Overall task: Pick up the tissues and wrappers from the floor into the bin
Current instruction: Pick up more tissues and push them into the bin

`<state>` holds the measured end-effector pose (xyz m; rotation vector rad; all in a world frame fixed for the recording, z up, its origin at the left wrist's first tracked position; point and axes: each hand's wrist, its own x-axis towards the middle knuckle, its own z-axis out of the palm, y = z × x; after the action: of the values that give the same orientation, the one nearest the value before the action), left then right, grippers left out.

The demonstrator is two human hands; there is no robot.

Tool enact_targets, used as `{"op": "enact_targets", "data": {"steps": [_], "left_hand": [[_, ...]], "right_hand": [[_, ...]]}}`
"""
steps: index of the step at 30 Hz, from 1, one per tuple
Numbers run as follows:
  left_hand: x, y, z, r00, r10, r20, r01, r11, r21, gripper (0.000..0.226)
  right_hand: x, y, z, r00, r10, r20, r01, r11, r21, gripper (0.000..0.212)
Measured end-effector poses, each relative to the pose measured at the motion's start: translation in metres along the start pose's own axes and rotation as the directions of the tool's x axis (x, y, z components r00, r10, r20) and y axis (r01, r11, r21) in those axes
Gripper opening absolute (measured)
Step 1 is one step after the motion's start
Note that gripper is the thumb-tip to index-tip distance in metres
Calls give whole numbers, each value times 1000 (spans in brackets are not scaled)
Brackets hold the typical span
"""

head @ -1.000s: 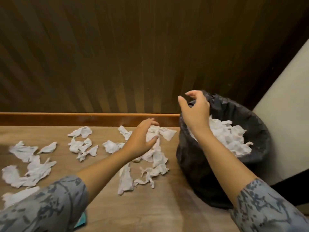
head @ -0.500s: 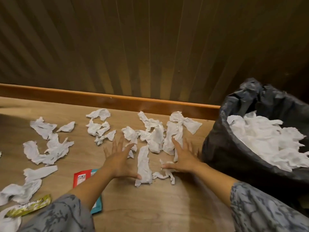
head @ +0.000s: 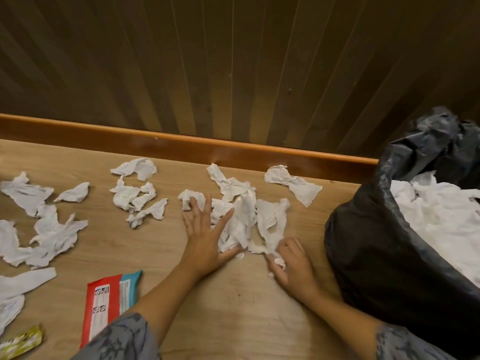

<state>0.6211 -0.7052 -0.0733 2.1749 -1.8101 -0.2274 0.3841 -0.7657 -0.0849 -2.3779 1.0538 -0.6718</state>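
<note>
Two bare forearms enter from the bottom edge, each ending in one of the bare hands: the left hand (head: 205,245) and the right hand (head: 293,266). No rings, watch or bracelets show on the fingers or wrists. Both arms wear sleeves of the same grey-blue fabric, printed with a darker, irregular, branching pattern. The left sleeve (head: 122,339) ends below the elbow, leaving the forearm uncovered. The right sleeve (head: 405,346) ends likewise, and only a small part of it shows at the bottom edge.
</note>
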Motion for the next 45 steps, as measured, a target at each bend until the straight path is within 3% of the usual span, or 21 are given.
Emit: {"op": "enact_targets", "data": {"steps": [4,6,8,12,13,14,18,21,23,26,30,32,34,36,39,42,45], "left_hand": [[10,-14,7,998,-40,53,47,990,-130,56],[6,-23,6,996,-71,45,80,962,-260,47],[-3,-29,1,989,-146,-27,124,911,-393,42],[-24,-38,-13,921,-307,-241,167,867,-469,22],[-29,-41,-14,892,-354,-283,190,859,-475,12],[-33,-44,-17,858,-407,-315,228,849,-476,16],[-45,-51,-27,771,-563,-298,346,764,-545,52],[-48,-57,-31,817,-517,-255,385,819,-425,75],[-50,-58,-30,879,-451,-152,374,851,-368,73],[-59,-59,-25,944,-323,-72,279,893,-354,49],[-76,-56,-18,971,-236,-28,225,951,-214,25],[-81,-56,-17,964,-262,45,266,946,-187,26],[-83,-54,-19,942,-325,86,336,920,-203,25],[-81,-49,-25,937,-343,64,348,912,-219,7],[-74,-46,-38,905,-414,96,424,864,-271,11],[-68,-50,-48,848,-501,171,526,757,-387,31],[-67,-39,-63,821,-537,194,548,644,-534,37]], "right_hand": [[33,-10,-10,943,294,-154,-282,955,93,13],[53,-12,-9,887,430,-169,-408,900,152,29],[73,-14,-5,829,539,-146,-517,840,167,41],[84,-17,14,759,649,-62,-648,761,30,46],[81,-20,17,774,632,-44,-632,775,13,46],[77,-22,21,806,591,-23,-592,806,2,42],[53,-36,28,936,341,90,-340,940,-21,12],[45,-50,25,966,219,138,-233,968,89,17],[55,-61,22,981,152,122,-169,975,146,21],[87,-77,22,998,59,12,-60,976,211,25],[137,-92,40,988,154,-5,-152,976,159,44],[148,-89,56,961,240,135,-239,971,-23,52],[140,-78,73,901,298,314,-283,955,-93,55],[117,-67,84,895,222,387,-204,975,-86,50],[75,-60,75,942,11,335,-30,998,53,36],[52,-55,48,955,-112,276,108,994,30,14],[52,-57,16,978,-56,201,52,998,22,15]]}}
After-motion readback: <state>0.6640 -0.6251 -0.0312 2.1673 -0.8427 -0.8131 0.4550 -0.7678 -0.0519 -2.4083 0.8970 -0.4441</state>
